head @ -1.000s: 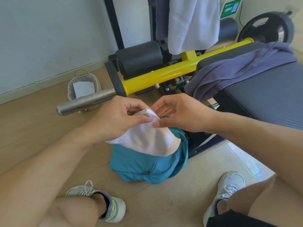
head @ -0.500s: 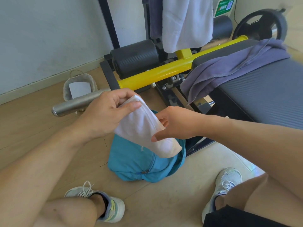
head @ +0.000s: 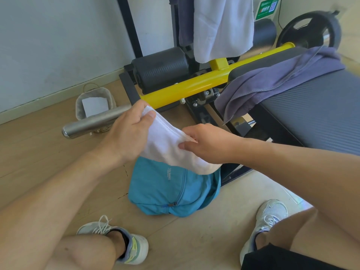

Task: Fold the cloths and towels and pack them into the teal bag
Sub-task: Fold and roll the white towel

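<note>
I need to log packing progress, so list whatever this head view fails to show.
- Teal bag opening and contents: covered by the white cloth that both hands hold above it.
- Right hand fingertips: tucked into the cloth's folds.
- White towel hanging on the rack: its top is cut off by the upper edge.
- Green sign: print too small to read.

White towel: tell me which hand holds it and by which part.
Both hold it: the left hand grips the white towel at its upper end, the right hand pinches its right edge.
</note>
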### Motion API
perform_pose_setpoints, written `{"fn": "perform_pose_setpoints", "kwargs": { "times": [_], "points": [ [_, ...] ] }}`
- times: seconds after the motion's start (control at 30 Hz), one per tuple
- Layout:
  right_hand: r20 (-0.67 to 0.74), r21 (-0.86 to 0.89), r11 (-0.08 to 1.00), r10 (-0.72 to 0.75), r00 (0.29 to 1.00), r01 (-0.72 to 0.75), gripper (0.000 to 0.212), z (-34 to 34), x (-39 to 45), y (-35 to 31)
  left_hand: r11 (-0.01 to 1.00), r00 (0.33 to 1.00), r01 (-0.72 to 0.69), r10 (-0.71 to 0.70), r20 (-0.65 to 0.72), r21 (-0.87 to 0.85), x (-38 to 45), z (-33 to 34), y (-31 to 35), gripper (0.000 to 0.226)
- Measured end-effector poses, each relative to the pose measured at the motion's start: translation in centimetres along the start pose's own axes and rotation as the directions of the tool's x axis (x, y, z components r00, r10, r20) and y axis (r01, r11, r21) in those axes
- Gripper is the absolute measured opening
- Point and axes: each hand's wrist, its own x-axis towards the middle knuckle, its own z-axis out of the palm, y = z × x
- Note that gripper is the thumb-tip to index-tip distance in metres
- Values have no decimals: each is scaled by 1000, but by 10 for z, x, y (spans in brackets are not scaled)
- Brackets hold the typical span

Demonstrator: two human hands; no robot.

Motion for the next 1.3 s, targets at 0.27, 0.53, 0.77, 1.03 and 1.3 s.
{"fn": "perform_pose_setpoints", "kwargs": {
  "times": [0.27,0.53,0.77,1.03,1.3],
  "points": [
    [160,115,993,-44,986,25,48,11,-7,-3,988,995,74,-64,-71,139,3,8,3,32],
    [112,75,996,-49,993,41,45,7,0,-2,999,994,21,-16,-104,49,3,0,7,35],
    [170,63,997,-65,983,55,39,8,-1,0,978,976,-78,35,214,196,1,-5,2,62],
    [193,44,999,-20,981,11,35,-3,0,10,989,955,-144,147,259,-31,0,-12,-2,58],
    [251,-219,971,152,956,-96,57,-8,3,26,994,966,-102,110,233,-46,3,-25,-6,25]
  ]
}}
